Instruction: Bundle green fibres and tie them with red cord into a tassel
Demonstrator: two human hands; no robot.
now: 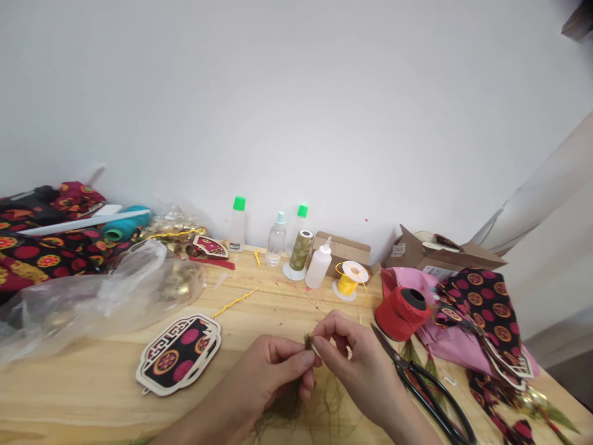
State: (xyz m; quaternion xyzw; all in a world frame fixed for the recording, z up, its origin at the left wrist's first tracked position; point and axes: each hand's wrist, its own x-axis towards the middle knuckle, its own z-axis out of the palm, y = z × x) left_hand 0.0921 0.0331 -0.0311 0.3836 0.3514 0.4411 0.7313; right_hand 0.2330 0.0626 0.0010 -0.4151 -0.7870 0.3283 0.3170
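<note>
Low in the middle of the view, my left hand (273, 371) and my right hand (356, 358) meet over the wooden table (83, 395). Both pinch the top of a small bundle of olive-green threads (308, 341), whose loose strands hang down below my fingers. A patterned wooden ornament (178, 353) lies flat just left of my left hand. Black scissors (424, 386) lie right of my right hand, beside a red thread spool (402, 312).
Along the wall stand a yellow cord spool (349, 281), an olive thread cone (299, 252), and several small bottles (319, 264). A clear plastic bag (92, 296) and patterned fabric (41, 247) fill the left. Cardboard boxes (435, 250) and dark patterned cloth (482, 303) sit right.
</note>
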